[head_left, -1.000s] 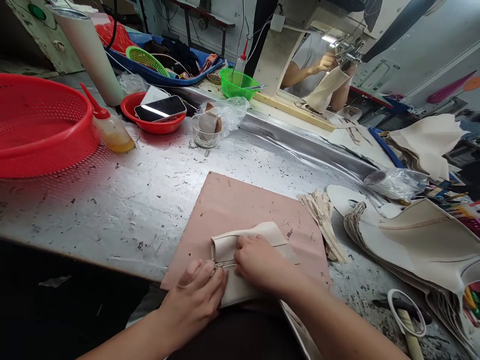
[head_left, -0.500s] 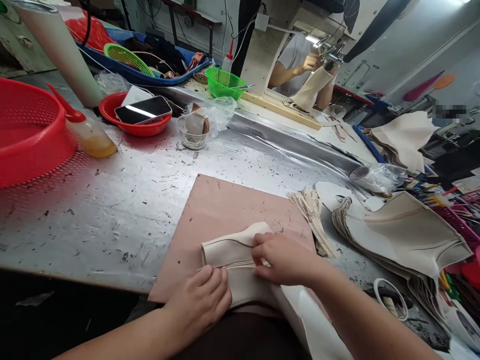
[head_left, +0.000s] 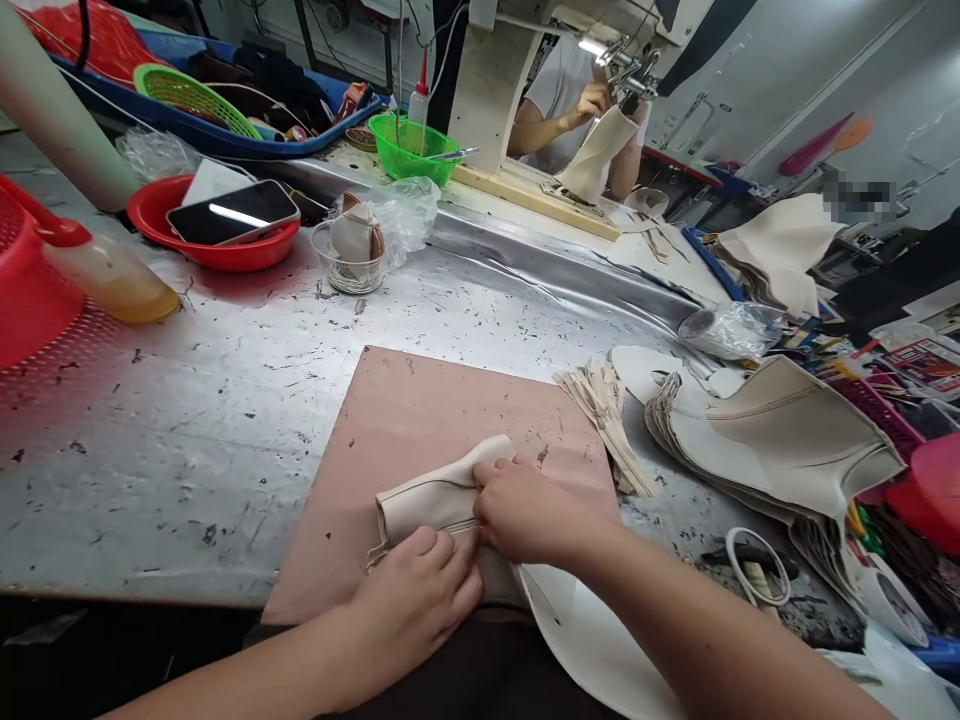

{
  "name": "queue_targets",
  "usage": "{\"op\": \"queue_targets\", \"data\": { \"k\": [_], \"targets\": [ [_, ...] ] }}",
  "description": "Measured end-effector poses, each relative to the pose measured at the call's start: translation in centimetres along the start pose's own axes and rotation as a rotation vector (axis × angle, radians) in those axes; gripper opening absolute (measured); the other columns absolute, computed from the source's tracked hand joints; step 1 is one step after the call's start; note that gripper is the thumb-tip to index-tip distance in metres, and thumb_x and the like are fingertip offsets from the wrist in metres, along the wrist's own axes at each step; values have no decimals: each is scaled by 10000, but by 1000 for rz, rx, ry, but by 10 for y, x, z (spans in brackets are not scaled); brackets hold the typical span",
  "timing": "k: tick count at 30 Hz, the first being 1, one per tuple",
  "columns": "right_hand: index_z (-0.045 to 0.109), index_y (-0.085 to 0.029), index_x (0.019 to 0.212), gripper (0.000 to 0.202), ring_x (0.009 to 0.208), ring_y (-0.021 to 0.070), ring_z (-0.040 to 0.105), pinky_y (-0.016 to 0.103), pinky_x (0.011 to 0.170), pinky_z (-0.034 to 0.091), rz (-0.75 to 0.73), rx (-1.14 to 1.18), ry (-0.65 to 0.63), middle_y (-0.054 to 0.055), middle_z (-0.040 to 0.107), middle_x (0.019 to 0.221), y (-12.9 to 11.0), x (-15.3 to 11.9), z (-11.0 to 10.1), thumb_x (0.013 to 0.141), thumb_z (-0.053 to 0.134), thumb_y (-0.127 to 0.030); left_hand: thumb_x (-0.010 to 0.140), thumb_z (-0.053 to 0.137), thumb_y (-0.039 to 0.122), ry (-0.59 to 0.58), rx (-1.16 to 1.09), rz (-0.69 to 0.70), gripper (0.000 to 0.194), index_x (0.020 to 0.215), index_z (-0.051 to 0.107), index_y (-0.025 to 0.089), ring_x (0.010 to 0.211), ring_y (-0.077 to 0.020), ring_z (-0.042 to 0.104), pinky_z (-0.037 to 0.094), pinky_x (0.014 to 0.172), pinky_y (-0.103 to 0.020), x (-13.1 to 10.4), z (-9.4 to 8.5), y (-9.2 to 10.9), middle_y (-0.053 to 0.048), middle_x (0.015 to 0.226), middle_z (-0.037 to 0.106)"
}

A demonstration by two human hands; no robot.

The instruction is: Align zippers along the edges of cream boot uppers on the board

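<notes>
A cream leather piece (head_left: 427,498) with a stitched seam and dark edges lies folded on a pinkish-brown board (head_left: 420,400). My left hand (head_left: 420,595) grips its near part, fingers curled over the seam and hiding some of it. My right hand (head_left: 529,510) is closed on the piece's right side, with fingertips pressed on the leather close to the seam. The two hands nearly touch. A wide loose part of the leather hangs under my right forearm toward my lap. At the left end, a short frayed edge sticks out.
Thin cream strips (head_left: 611,425) lie at the board's right edge, beside a stack of cream leather pieces (head_left: 772,440). A white tape roll (head_left: 780,570) is nearby. Leftward stand a glue bottle (head_left: 112,275) and a red bowl (head_left: 217,250) with a phone. Opposite, another person works at a sewing machine (head_left: 487,90).
My left hand has moved right along the seam, closer to my right hand, and covers more of the near leather. The view has shifted slightly right.
</notes>
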State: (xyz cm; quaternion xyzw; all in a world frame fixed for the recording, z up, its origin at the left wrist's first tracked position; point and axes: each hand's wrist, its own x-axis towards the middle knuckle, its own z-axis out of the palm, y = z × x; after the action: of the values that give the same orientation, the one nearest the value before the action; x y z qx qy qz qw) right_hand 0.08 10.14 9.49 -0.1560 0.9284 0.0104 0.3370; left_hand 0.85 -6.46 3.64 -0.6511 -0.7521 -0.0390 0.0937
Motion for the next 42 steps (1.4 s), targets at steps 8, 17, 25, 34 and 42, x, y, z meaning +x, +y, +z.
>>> {"op": "queue_targets", "data": {
  "k": [8,17,25,34,42],
  "targets": [
    [665,-166,688,304,799,210,552,281,655,401,-17,198,-125,56,598,873,54,-35,-3,621,690,-461,783,489,181,1,-25,73,231,972,617,146,870,-195,573,368,758,-330,10,-1,-2,-87,1056,659],
    [603,-177,697,178,821,196,546,285,703,399,30,459,-63,38,561,933,83,-39,30,690,649,-349,794,464,144,-42,-15,84,257,1004,606,191,881,-163,563,380,745,-311,21,0,-4,-29,1151,630],
    [628,-176,716,179,792,179,527,258,642,360,7,477,5,33,586,872,92,-32,39,687,682,-343,799,497,279,-64,-57,86,334,1102,571,160,952,-198,551,363,765,-323,39,8,4,-85,1183,613],
    [584,-169,631,216,712,145,493,242,562,296,5,413,26,14,577,797,91,-24,41,681,693,-350,763,527,264,-71,-34,119,334,1072,609,168,871,-188,550,359,699,-328,61,7,9,-61,1203,606],
    [484,-177,603,250,645,129,451,229,534,278,98,566,256,-16,500,679,102,-35,56,626,702,-297,709,573,268,-86,-49,100,278,970,626,190,770,-179,535,327,660,-332,72,12,8,-61,1201,608]
  ]
}}
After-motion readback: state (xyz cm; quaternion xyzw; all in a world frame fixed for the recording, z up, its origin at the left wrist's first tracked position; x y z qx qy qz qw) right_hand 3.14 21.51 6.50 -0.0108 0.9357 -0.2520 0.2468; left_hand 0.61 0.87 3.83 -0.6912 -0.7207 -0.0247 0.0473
